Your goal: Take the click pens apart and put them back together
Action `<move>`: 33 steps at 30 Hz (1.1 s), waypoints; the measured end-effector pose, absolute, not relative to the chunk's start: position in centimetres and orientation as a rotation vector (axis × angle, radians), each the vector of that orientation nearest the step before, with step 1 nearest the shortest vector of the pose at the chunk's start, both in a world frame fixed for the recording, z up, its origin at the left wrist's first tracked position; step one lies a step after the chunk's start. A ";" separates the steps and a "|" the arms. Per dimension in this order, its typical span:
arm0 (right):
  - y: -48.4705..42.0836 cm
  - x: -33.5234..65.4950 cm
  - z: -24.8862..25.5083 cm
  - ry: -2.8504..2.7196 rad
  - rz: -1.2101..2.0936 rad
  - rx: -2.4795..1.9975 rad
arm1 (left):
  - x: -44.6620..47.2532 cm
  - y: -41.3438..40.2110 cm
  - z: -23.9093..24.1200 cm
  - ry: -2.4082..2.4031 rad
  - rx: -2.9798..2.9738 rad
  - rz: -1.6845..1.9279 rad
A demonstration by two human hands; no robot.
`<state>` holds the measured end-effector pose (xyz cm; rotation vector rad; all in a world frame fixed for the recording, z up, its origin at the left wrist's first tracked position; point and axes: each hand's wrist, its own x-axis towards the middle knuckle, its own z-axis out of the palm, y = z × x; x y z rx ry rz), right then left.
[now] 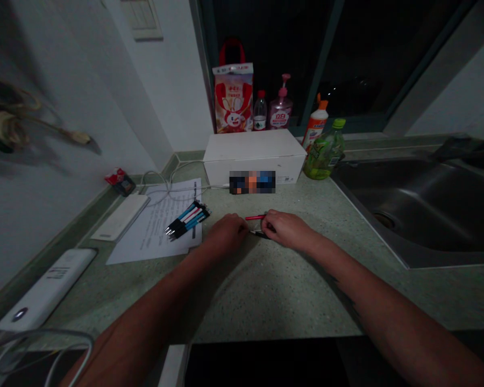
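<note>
My left hand (228,232) is curled closed just above the counter; whatever its fingertips pinch is hidden. Facing it, my right hand (287,228) is closed on a slim black pen part (260,234), whose pale tip points toward my left fingertips. Behind this part a red pen piece (255,217) spans the gap between the hands, its right end meeting my right fingers. I cannot tell whether it is held or lies on the counter. To the left, a bunch of pens (187,219) with blue, red and white barrels and black grips rests on a printed sheet (145,244).
A long white box (254,146) stands behind my hands, with several bottles and a printed bag (234,99) beyond. A green bottle (326,153) is beside the sink (411,258) on the right. White devices (121,217) and cables lie left.
</note>
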<state>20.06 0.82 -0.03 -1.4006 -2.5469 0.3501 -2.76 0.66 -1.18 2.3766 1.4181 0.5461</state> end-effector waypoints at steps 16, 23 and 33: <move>1.3 19.9 -0.2 -2.384 0.460 -1.389 | -2.3 0.5 -0.7 1.463 2.394 0.544; 1.7 20.0 -0.4 -2.314 0.173 -1.470 | -0.1 0.3 -0.4 1.504 2.404 0.572; 1.7 19.4 -0.1 -2.493 0.058 -1.550 | 0.6 0.3 -0.8 1.613 2.378 0.511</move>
